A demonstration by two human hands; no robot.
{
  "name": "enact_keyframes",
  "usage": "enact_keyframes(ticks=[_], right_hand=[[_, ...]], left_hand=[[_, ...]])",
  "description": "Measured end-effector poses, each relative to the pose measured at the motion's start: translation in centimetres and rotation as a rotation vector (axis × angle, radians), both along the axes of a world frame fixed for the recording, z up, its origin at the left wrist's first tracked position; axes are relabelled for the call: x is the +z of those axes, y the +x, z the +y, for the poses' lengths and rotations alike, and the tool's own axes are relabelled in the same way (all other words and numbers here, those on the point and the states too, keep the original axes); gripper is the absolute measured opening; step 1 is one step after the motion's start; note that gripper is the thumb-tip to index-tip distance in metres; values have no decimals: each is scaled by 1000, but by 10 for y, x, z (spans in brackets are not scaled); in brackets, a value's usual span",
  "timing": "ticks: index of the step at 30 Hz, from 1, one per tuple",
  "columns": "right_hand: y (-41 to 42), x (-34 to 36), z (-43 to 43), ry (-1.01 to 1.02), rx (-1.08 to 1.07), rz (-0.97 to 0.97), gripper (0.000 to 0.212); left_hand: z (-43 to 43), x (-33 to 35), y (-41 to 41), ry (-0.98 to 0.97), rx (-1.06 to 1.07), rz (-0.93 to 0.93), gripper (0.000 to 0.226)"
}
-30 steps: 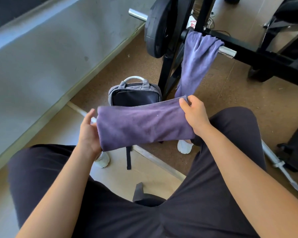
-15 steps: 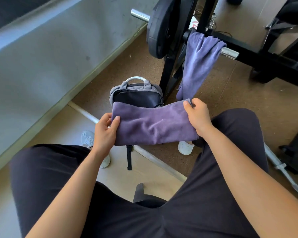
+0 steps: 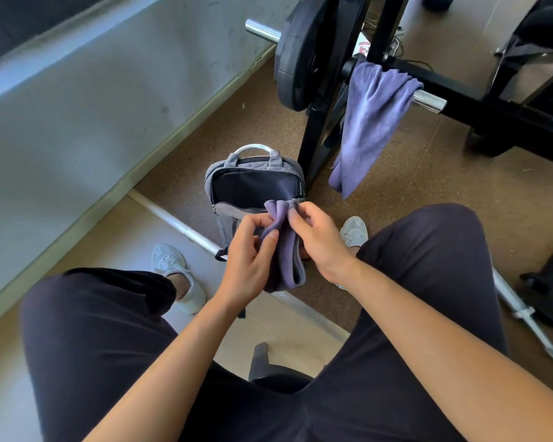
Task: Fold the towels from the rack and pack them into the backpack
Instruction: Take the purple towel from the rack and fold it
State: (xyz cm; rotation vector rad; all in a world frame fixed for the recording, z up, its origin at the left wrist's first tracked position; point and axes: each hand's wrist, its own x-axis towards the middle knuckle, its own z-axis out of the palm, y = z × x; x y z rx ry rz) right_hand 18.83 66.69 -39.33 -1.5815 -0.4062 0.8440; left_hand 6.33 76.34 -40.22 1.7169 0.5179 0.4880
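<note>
Currently pinching the top edges of the folded towel (image 3: 289, 263) with left hand (image 3: 246, 258) and right hand (image 3: 320, 240), keeping layers aligned, just short of the open backpack (image 3: 256, 186) beyond the fingers.

Towel (image 3: 288, 260) now doubled, ends together.

The brown floor (image 3: 428, 193) carries the open backpack (image 3: 253, 185), upright just beside the black rack (image 3: 313, 148); a silver bar (image 3: 173, 220) lies near two pale shoes (image 3: 170, 260).
</note>
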Motion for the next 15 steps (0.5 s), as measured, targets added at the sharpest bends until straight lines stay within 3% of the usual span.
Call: enact_keyframes(ticks=[3, 5, 9, 13, 15], right_hand=[[-2, 2, -3, -7, 124, 77, 45], [-1, -2, -4, -57, 116, 25, 60], [2, -13, -5, -84, 75, 7, 57], [9, -14, -7, -153, 151, -95, 54], [11, -13, -6, -112, 136, -47, 47]], left_hand=[[5, -4, 0, 57, -110, -5, 26], [9, -2, -2, -64, -180, 49, 38], [18, 4, -4, -540, -205, 139, 48], [33, 0, -5, -710, -241, 72, 55], [36, -2, -5, -695, -148, 66, 52]])
